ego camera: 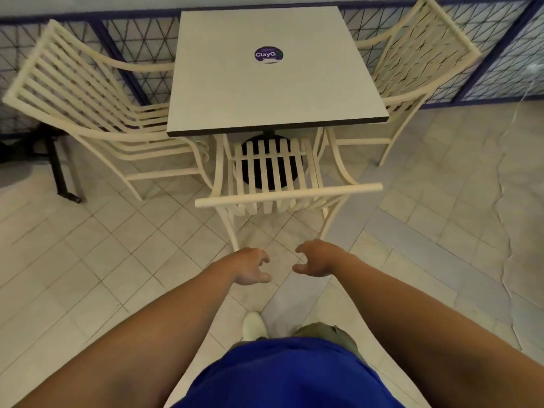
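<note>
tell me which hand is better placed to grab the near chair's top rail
Right, narrowly: the right hand sits slightly nearer the chair's top rail than the left hand. Both are open, empty and short of it.

The cream-painted metal chair with flat slats stands upright on the pale tiled floor; its seat is pushed partly under the near edge of the square grey table; its back, closed on top by a round rail, is turned to the camera; two curved armrests run forward, one on each side.
</note>
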Action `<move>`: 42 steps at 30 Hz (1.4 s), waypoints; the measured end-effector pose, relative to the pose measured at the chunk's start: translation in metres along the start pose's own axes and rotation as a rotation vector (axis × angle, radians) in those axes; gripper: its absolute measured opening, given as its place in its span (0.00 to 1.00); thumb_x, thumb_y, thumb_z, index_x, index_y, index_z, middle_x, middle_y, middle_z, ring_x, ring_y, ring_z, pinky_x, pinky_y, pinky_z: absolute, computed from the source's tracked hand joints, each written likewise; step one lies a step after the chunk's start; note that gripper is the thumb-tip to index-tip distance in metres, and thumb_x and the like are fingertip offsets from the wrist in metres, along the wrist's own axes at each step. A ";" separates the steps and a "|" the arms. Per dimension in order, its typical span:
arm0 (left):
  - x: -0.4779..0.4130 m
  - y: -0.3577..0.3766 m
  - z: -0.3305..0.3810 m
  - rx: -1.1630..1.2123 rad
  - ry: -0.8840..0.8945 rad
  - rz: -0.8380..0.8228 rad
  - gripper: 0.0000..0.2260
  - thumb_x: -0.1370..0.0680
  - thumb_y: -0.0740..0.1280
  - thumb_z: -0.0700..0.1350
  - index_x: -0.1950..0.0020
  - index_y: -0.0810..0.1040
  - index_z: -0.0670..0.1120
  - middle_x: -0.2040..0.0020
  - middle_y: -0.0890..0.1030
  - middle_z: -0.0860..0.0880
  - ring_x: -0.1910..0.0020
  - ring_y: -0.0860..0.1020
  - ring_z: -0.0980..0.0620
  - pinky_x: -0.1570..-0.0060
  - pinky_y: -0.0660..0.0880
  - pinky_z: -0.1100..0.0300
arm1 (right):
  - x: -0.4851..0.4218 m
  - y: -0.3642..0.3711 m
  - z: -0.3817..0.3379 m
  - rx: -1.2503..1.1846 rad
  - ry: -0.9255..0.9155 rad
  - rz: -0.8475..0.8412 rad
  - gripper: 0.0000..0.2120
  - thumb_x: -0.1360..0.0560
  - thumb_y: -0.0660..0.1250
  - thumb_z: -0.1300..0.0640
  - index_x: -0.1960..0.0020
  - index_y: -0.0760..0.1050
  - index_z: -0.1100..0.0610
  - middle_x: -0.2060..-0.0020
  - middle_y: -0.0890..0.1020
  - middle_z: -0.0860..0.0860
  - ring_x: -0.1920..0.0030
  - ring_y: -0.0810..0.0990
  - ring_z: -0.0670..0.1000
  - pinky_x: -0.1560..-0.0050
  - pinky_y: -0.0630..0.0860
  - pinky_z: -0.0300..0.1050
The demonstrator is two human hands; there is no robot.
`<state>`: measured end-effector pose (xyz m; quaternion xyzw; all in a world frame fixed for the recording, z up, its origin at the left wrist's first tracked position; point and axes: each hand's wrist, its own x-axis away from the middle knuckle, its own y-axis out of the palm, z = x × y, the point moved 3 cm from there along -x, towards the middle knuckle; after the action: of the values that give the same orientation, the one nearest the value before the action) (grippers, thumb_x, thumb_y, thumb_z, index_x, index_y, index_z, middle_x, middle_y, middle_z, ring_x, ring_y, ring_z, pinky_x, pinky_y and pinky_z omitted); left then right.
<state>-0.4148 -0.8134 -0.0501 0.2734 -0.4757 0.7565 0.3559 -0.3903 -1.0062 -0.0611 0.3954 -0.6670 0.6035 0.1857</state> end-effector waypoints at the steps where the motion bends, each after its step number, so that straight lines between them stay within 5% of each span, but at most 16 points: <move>1: 0.004 0.005 -0.002 0.007 -0.016 -0.003 0.30 0.22 0.70 0.55 0.24 0.67 0.46 0.27 0.72 0.47 0.32 0.74 0.47 0.34 0.71 0.55 | 0.001 0.004 -0.001 0.009 -0.009 -0.008 0.35 0.23 0.61 0.36 0.23 0.60 0.52 0.25 0.66 0.53 0.27 0.65 0.57 0.29 0.64 0.56; 17: 0.097 0.100 -0.033 0.350 -0.242 0.231 0.26 0.22 0.69 0.55 0.26 0.69 0.50 0.29 0.73 0.47 0.34 0.74 0.47 0.35 0.71 0.52 | 0.027 0.031 -0.063 0.266 -0.274 -0.081 0.32 0.23 0.64 0.39 0.24 0.64 0.52 0.28 0.70 0.53 0.30 0.70 0.56 0.31 0.68 0.53; 30: 0.177 0.099 -0.208 0.593 -0.448 0.356 0.26 0.22 0.68 0.57 0.26 0.68 0.52 0.29 0.74 0.48 0.35 0.75 0.48 0.36 0.71 0.56 | -0.037 0.025 -0.284 0.517 -0.496 -0.179 0.33 0.23 0.64 0.39 0.24 0.63 0.54 0.28 0.70 0.54 0.31 0.71 0.56 0.31 0.68 0.51; 42: 0.241 -0.008 -0.418 0.536 -0.472 0.376 0.26 0.21 0.68 0.56 0.25 0.67 0.52 0.29 0.73 0.48 0.35 0.75 0.49 0.35 0.71 0.56 | -0.119 -0.019 -0.494 0.352 -0.496 -0.156 0.34 0.23 0.64 0.39 0.23 0.61 0.53 0.28 0.69 0.54 0.30 0.70 0.55 0.31 0.67 0.48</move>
<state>-0.5837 -0.3621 -0.0313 0.4308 -0.3720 0.8222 0.0083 -0.4155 -0.4987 -0.0346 0.6066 -0.5450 0.5787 -0.0083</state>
